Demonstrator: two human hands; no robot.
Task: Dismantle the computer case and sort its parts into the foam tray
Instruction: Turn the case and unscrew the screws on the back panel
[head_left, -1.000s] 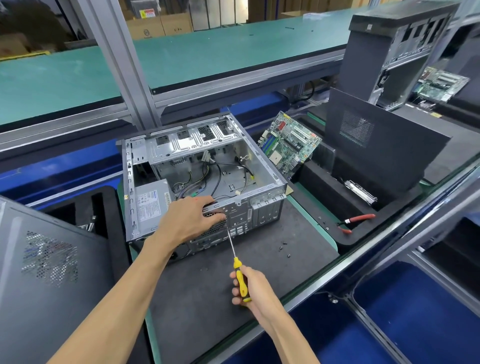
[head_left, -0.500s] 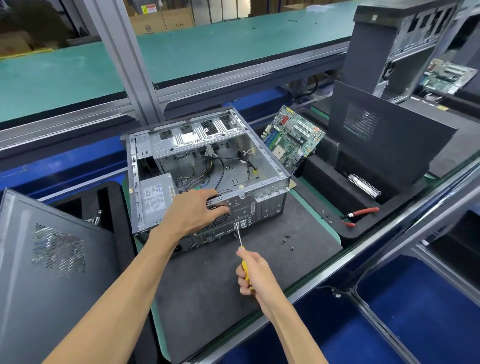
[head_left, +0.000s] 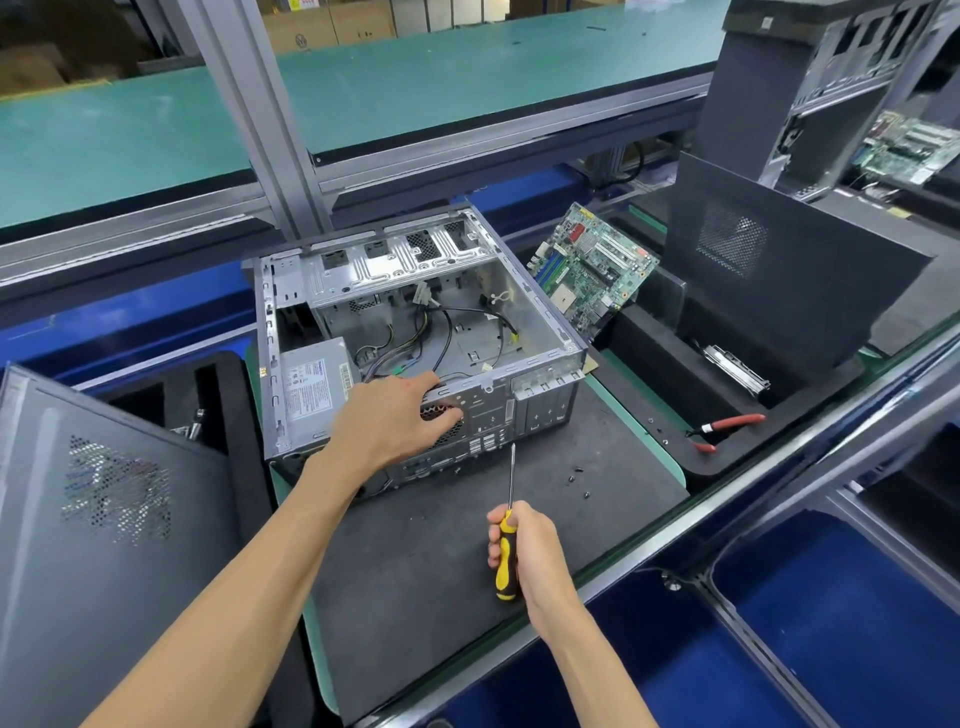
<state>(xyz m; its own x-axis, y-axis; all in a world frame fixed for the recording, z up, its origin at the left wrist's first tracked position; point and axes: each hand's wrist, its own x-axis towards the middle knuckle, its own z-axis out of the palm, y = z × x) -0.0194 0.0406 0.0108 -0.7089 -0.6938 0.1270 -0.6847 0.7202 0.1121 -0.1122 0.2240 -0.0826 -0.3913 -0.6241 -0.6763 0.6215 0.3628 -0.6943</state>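
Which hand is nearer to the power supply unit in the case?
Left. The left hand rests on the case's rear panel, right beside the power supply unit. The right hand grips the screwdriver over the mat, well in front of the case.

A long green bench (head_left: 467, 78) runs across the far side, edged in black with a grey metal rail beneath. A grey aluminium post (head_left: 260, 119) rises at a slant in front of it. Cardboard boxes (head_left: 332, 23) stand behind the bench at the top. Blue panels (head_left: 852, 613) lie below the near metal frame (head_left: 779, 426) at lower right. The light is even and bright, with no hard shadows.
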